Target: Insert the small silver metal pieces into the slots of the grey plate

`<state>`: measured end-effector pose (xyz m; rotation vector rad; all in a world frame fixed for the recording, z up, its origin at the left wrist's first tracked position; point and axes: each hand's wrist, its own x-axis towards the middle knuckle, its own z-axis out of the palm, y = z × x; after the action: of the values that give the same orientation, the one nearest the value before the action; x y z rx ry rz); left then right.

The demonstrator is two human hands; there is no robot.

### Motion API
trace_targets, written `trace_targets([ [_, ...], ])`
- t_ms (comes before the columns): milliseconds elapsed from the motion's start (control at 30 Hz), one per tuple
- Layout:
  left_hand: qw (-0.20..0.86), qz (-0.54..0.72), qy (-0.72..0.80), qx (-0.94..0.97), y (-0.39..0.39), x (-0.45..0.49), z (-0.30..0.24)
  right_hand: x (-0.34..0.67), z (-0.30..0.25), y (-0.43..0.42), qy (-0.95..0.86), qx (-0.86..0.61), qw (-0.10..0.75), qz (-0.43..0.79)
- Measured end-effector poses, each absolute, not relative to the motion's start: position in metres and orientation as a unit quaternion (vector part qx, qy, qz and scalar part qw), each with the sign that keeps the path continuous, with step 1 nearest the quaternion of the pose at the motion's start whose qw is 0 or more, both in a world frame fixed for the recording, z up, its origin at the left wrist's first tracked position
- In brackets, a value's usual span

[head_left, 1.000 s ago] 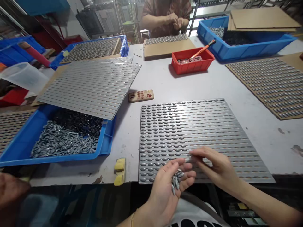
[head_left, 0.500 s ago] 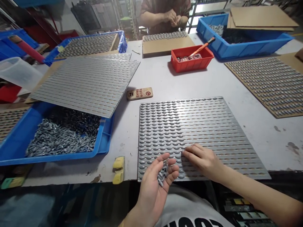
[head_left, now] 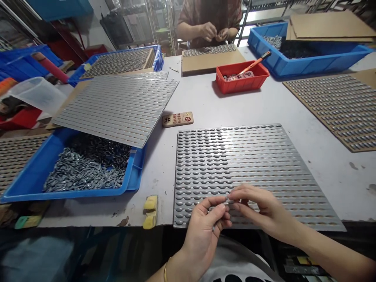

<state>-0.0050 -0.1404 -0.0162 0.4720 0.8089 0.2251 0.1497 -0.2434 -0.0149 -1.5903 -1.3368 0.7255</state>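
Person at the bench has a small grey metal piece (head_left: 227,201) pinched between the fingertips (head_left: 232,197) of both hands, right at the near edge of a big dimpled metal plate (head_left: 258,168). The piece's long axis looks roughly level, running left to right, but it's too tiny to tell which end points where. The left hand (head_left: 205,223) is curled with its fingers pressed together, and you can't tell if it's hiding more pieces. The right hand (head_left: 261,207) reaches in from the side, with its fingers bunched into a pinch. Both hands hover just over the plate, and nothing sits between them and its rows.

Going left to right, there's a blue plastic tub (head_left: 76,194) heaped with similar pieces, with a ribbed metal sheet (head_left: 114,109) tilted over it. Next come a small wooden tag (head_left: 178,119) and a yellow block (head_left: 150,211) on the table edge. Further back is a red crate (head_left: 242,84) holding an orange-handled tool (head_left: 255,62), then a second blue tub (head_left: 296,66) under cardboard sheets (head_left: 331,23).

All of it sits on a pale scuffed table (head_left: 161,176). A co-worker (head_left: 208,23) works across it, and metal shelving (head_left: 158,23) fills the room behind.
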Motion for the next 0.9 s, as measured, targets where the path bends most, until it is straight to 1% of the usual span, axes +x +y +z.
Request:
trace_targets([
  [67, 0.885, 0.110, 0.387, 0.236, -0.141, -0.005, -0.016, 0.147, -0.010, -0.238, -0.516, -0.627, 0.467, 0.351],
  [167, 0.880, 0.121, 0.392, 0.241, -0.143, -0.006, -0.017, 0.144, -0.009, -0.234, -0.501, -0.620, 0.469, 0.380],
  [333, 0.883, 0.118, 0.386, 0.239, -0.144, -0.008, -0.019, 0.142, -0.011, -0.236, -0.516, -0.621, 0.443, 0.390],
  [467, 0.885, 0.124, 0.379, 0.242, -0.146, -0.008, -0.020, 0.141, -0.013, -0.236, -0.484, -0.633, 0.410, 0.443],
  [567, 0.886, 0.127, 0.375, 0.242, -0.149, -0.007, -0.018, 0.144, -0.013, -0.235, -0.513, -0.617, 0.376, 0.464],
  [667, 0.893, 0.120, 0.376, 0.217, -0.146, -0.007, -0.011, 0.151, -0.013, -0.236, -0.540, -0.613, 0.357, 0.452],
  [767, 0.906, 0.122, 0.373, 0.158, -0.134, -0.011, -0.001, 0.160, -0.022, -0.244, -0.528, -0.632, 0.396, 0.406],
  [833, 0.905, 0.165, 0.378, 0.106, -0.122, -0.017, 0.004, 0.168, -0.034, -0.253, -0.500, -0.663, 0.422, 0.364],
  [900, 0.883, 0.235, 0.399, 0.069, -0.111, -0.023, 0.005, 0.174, -0.047, -0.262, -0.470, -0.699, 0.428, 0.329],
])
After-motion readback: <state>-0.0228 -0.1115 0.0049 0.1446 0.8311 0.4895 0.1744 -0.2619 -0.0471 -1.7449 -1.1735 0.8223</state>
